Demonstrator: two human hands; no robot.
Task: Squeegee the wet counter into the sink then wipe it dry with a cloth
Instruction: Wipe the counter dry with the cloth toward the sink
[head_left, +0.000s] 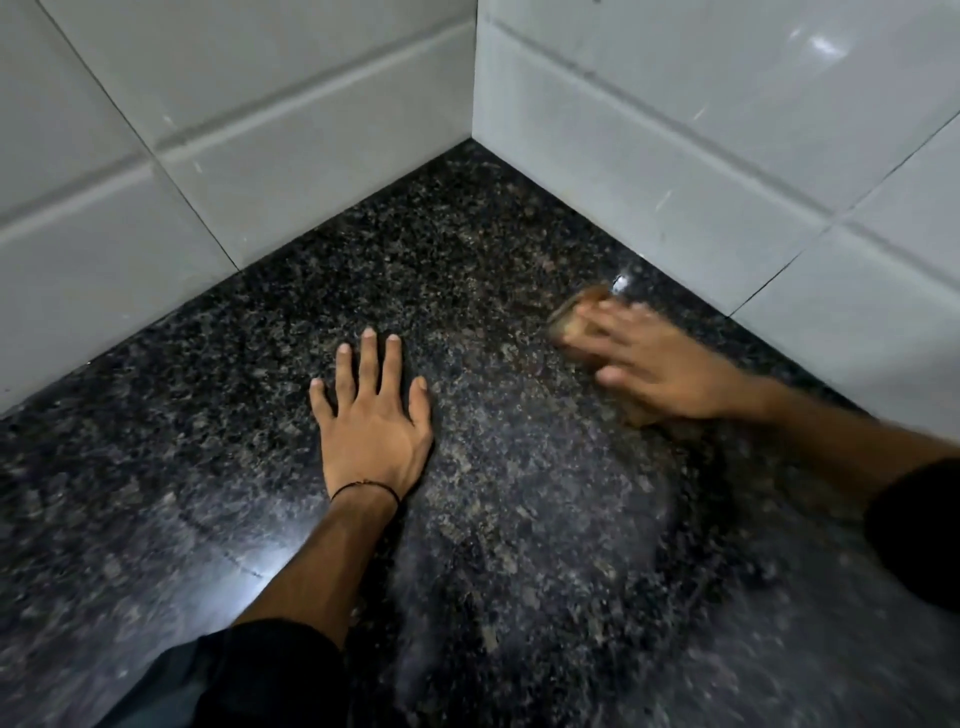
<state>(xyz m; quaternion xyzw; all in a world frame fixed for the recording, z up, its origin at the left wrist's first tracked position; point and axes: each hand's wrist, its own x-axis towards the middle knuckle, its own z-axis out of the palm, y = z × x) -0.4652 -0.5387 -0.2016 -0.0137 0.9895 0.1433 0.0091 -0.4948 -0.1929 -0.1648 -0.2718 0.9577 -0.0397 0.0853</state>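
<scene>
The counter (467, 270) is dark speckled granite that runs into a tiled corner. My left hand (371, 415) lies flat on it with fingers spread and nothing in it. My right hand (660, 364), blurred by motion, presses down on a folded brownish cloth (571, 319) near the right wall. The cloth shows only at my fingertips; the rest is under my palm. A dull smeared patch covers the granite below the right hand. No squeegee and no sink are in view.
White glossy wall tiles (291, 130) close the counter on the left and the right (727, 130), meeting at a corner at the back. A bright light glare (244, 551) lies on the counter by my left forearm.
</scene>
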